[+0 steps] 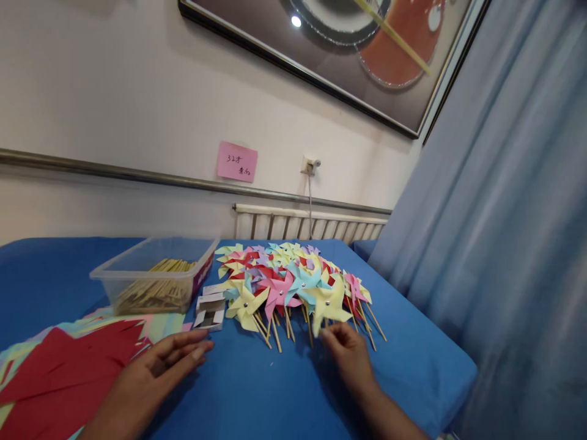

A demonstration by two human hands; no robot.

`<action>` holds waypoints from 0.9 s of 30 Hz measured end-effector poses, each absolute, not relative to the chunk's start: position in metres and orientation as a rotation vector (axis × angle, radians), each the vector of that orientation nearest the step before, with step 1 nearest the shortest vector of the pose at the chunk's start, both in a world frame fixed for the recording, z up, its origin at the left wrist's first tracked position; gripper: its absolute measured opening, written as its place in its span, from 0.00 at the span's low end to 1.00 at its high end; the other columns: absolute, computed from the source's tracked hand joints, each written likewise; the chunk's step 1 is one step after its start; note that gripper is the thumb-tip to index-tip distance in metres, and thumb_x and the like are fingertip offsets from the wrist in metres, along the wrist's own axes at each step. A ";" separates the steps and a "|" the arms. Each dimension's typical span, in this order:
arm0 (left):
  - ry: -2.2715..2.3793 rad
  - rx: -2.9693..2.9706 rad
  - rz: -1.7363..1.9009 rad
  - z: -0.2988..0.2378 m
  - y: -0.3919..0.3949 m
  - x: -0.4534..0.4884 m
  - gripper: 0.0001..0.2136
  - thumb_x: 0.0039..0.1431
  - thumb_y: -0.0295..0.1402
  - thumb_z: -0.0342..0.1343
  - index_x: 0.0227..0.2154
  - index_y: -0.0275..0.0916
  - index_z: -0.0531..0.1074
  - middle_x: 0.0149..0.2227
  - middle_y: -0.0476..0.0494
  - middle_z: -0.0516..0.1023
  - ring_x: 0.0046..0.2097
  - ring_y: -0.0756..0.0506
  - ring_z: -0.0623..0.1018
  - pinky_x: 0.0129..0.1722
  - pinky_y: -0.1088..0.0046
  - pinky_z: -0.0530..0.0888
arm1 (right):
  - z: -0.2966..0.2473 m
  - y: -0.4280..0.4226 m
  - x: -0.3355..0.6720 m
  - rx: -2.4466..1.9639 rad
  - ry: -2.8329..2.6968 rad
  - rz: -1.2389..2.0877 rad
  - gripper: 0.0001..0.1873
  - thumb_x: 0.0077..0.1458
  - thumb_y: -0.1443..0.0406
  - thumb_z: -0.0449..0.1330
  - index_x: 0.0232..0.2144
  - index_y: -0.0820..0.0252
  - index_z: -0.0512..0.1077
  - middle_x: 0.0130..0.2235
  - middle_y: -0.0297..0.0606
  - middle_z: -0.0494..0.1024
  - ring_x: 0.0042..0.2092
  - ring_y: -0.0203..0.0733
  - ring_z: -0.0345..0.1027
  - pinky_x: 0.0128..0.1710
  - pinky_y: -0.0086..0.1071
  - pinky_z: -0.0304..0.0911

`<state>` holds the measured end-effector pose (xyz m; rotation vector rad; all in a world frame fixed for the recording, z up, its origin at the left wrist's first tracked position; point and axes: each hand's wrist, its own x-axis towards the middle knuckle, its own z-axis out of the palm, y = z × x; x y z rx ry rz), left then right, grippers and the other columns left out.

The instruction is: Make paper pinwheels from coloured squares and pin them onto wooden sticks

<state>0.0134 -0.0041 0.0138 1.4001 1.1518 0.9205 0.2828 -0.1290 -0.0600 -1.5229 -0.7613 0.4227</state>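
My right hand (351, 354) has its fingers closed at the lower edge of a pale yellow pinwheel (328, 302), at its stick; the fingers partly cover the grip. That pinwheel lies at the front of a pile of paper pinwheels (279, 263) in pink, blue, red, yellow and purple on wooden sticks. My left hand (153, 379) hovers at the left with fingers slightly bent, a gap between thumb and forefinger, and nothing visible in it. Just beyond its fingertips stands a small open white box (210, 310). Cut paper sheets (73, 366), red on top, lie beside and under my left hand.
Behind the paper sits a clear plastic tub (151, 269) with many wooden sticks (160, 287). Everything rests on a blue-covered surface (257, 397). A wall rail (174, 182), a pink note (237, 161) and a plugged-in cord (310, 195) are behind; a blue curtain (495, 201) hangs right.
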 end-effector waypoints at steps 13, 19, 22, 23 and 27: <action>1.103 1.378 0.863 -0.016 0.016 0.013 0.21 0.26 0.49 0.69 0.26 0.44 0.79 0.27 0.46 0.83 0.30 0.41 0.81 0.28 0.71 0.79 | -0.086 -0.179 0.436 -2.147 -0.622 -0.031 0.19 0.47 0.51 0.55 0.25 0.59 0.77 0.25 0.39 0.79 0.27 0.45 0.70 0.26 0.32 0.57; 1.115 1.356 0.780 -0.012 0.018 0.014 0.21 0.24 0.49 0.69 0.25 0.44 0.79 0.27 0.44 0.82 0.28 0.42 0.80 0.27 0.72 0.78 | -0.088 -0.169 0.440 -2.276 -0.671 -0.045 0.18 0.50 0.52 0.54 0.27 0.57 0.77 0.27 0.39 0.80 0.30 0.45 0.72 0.28 0.31 0.58; 1.090 1.365 0.739 -0.012 0.014 0.016 0.20 0.26 0.47 0.69 0.26 0.43 0.79 0.27 0.43 0.82 0.28 0.43 0.79 0.28 0.72 0.77 | -0.085 -0.171 0.437 -2.306 -0.695 -0.079 0.18 0.52 0.52 0.54 0.28 0.56 0.77 0.28 0.38 0.80 0.31 0.45 0.72 0.29 0.32 0.58; 1.080 1.375 0.742 -0.012 0.011 0.016 0.19 0.28 0.47 0.69 0.26 0.42 0.78 0.27 0.43 0.82 0.28 0.43 0.79 0.28 0.72 0.77 | -0.084 -0.173 0.435 -2.309 -0.700 -0.099 0.18 0.52 0.52 0.53 0.29 0.56 0.77 0.29 0.39 0.80 0.31 0.46 0.72 0.29 0.32 0.58; 1.062 1.435 0.780 -0.008 -0.005 0.018 0.16 0.36 0.45 0.65 0.27 0.40 0.77 0.27 0.43 0.82 0.28 0.44 0.78 0.29 0.71 0.74 | -0.081 -0.180 0.421 -2.281 -0.703 -0.222 0.23 0.55 0.51 0.48 0.36 0.62 0.73 0.38 0.48 0.77 0.38 0.50 0.70 0.37 0.38 0.61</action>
